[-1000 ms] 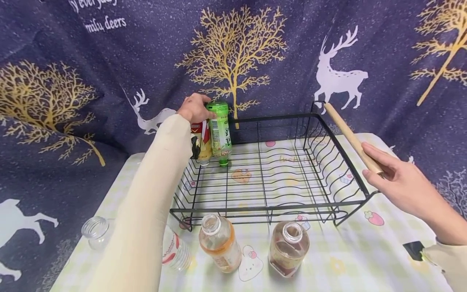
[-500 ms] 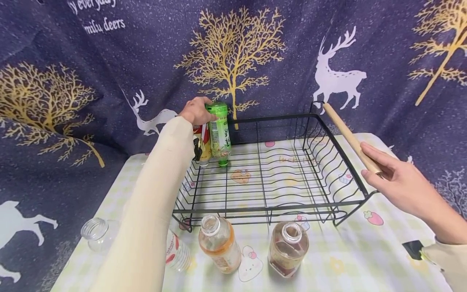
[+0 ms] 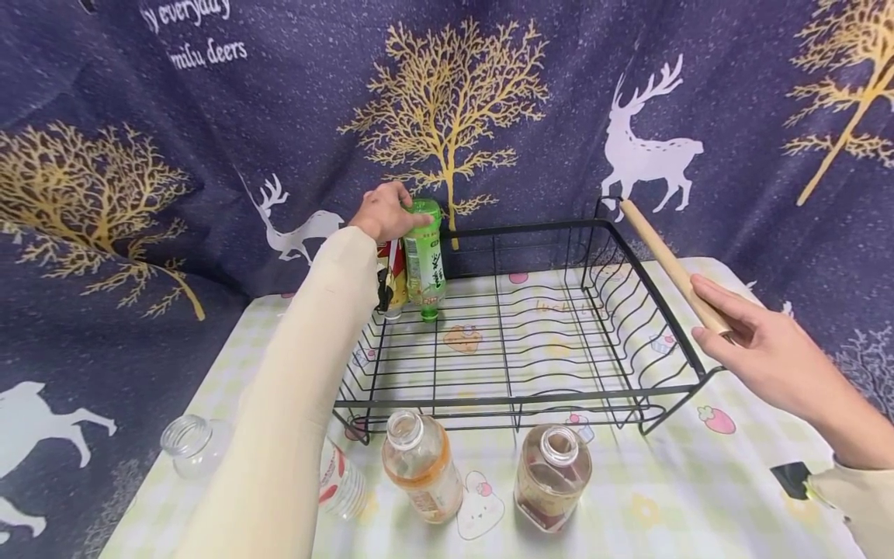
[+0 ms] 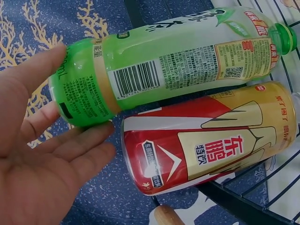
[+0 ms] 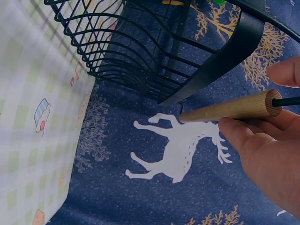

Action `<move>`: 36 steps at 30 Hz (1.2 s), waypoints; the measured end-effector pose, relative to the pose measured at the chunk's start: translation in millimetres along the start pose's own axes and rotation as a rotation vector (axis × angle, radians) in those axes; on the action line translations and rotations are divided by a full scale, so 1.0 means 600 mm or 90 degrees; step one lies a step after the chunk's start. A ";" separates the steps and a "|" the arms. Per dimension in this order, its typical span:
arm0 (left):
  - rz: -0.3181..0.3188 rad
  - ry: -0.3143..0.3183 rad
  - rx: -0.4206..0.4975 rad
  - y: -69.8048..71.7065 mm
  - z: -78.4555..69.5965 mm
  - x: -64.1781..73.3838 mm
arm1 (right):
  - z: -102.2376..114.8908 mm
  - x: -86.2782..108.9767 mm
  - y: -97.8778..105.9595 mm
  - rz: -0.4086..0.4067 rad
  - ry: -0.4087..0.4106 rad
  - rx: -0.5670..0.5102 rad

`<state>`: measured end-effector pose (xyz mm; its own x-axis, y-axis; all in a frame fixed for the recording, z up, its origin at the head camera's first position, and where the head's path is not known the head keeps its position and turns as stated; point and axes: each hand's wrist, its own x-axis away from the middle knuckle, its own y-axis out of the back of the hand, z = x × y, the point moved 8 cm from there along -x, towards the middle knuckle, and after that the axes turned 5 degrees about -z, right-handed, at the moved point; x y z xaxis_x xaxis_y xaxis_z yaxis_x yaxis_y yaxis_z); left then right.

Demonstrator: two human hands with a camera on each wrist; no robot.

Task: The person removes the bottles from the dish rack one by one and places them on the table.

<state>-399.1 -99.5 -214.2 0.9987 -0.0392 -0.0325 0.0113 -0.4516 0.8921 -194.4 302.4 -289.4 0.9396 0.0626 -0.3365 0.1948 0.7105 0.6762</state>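
Note:
In the back left corner of the black wire rack (image 3: 513, 400), a green bottle (image 4: 187, 54) stands upside down, neck on the wires. My left hand (image 3: 386, 210) holds its upturned base between thumb and fingers, as the left wrist view shows. Close beside it is an inverted red and gold drink bottle (image 4: 211, 138), partly hidden by my sleeve in the head view. At the rack's right side my right hand (image 3: 775, 341) grips the lower end of its wooden handle (image 5: 234, 108); in the right wrist view the fingers lie under the wood and the thumb above.
In front of the rack stand a bottle with an orange band (image 3: 422, 473) and a brownish bottle (image 3: 552, 481). Further left lie a clear bottle with a red label (image 3: 340, 481) and a clear open-necked bottle (image 3: 195, 444), both partly behind my left arm. A dark patterned cloth (image 3: 293, 93) hangs behind.
My left hand and forearm have shifted slightly to the right, and the green bottle's upper end has moved a little with them. The right hand keeps its place on the wooden handle.

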 end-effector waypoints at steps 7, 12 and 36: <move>-0.011 0.005 0.004 0.000 -0.006 0.003 | 0.005 0.000 0.000 0.000 0.001 -0.009; -0.009 0.010 0.009 0.004 -0.010 0.007 | -0.001 0.000 0.000 0.002 -0.001 -0.011; 0.044 -0.049 -0.033 0.035 -0.047 0.033 | 0.006 -0.003 0.001 0.011 -0.008 0.037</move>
<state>-377.6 -84.7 -183.4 0.9905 -0.1375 -0.0019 -0.0537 -0.3993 0.9152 -194.6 300.0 -285.9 0.9465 0.0659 -0.3159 0.1937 0.6671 0.7194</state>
